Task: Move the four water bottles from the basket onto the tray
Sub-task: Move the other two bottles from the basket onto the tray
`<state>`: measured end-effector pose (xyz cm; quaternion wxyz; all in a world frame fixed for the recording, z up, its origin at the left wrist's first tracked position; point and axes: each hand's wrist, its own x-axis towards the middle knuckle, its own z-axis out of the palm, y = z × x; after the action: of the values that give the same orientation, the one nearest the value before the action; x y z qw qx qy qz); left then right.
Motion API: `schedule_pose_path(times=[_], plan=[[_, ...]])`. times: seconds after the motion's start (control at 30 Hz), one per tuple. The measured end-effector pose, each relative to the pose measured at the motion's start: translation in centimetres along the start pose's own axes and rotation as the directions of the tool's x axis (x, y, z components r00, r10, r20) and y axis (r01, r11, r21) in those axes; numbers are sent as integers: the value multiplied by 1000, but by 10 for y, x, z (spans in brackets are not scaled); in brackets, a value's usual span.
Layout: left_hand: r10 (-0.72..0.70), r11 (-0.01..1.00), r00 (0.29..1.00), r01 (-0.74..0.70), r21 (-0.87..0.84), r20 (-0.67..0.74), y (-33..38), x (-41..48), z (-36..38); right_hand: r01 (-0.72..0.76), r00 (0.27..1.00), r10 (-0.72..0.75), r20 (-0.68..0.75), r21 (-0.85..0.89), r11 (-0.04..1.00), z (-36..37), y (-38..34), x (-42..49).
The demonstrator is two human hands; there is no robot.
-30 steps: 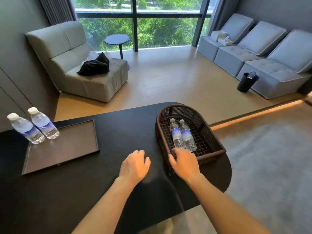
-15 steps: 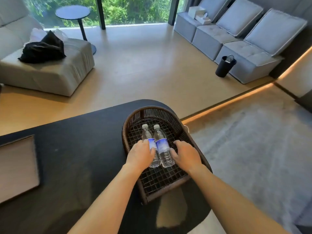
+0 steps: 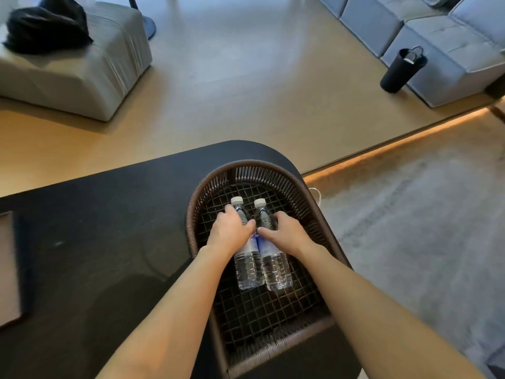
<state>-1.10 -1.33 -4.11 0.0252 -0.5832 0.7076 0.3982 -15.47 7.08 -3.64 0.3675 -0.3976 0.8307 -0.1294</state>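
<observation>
Two clear water bottles with white caps and blue labels lie side by side in the dark woven basket (image 3: 295,187) on the black table. My left hand (image 3: 231,232) wraps over the upper part of the left bottle (image 3: 247,269). Over the upper part of the right bottle (image 3: 276,269) lies my right hand (image 3: 288,233), fingers curled around it. Both bottles still rest on the basket's mesh floor. A corner of the brown tray (image 3: 8,269) shows at the far left edge; the rest of it is out of view.
The black table (image 3: 109,228) ends in a rounded edge just beyond the basket. Past it are a wooden floor, a grey armchair (image 3: 82,64) with a black bag, a grey sofa (image 3: 451,42) and a black bin (image 3: 401,69). Grey carpet lies at the right.
Both hands moved forward into the basket and closed over the two bottles. The view swung right and down, so the tray and its two standing bottles slid out at the left.
</observation>
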Motion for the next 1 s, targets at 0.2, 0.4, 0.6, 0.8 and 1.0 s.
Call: schedule_pose_path(times=[0.2, 0.4, 0.6, 0.8, 1.0], plan=[[-75, 989, 997, 74, -130, -1, -5, 1, -3, -56, 998, 56, 8, 184, 981, -2, -1, -3], [45, 955, 994, -71, -289, -97, -6, -33, -10, 34, 995, -2, -103, 314, 949, -9, 6, -33], [185, 905, 962, -246, -346, -201, -12, -85, -11, 163, 976, -96, -198, 360, 918, -13, 16, -77], [281, 848, 919, -373, -377, -277, -15, -146, -21, 320, 905, -199, -376, 294, 901, -5, 16, -143], [415, 756, 801, -568, -326, -432, -19, -224, -48, 459, 801, -288, -525, 230, 858, -4, -7, -217]])
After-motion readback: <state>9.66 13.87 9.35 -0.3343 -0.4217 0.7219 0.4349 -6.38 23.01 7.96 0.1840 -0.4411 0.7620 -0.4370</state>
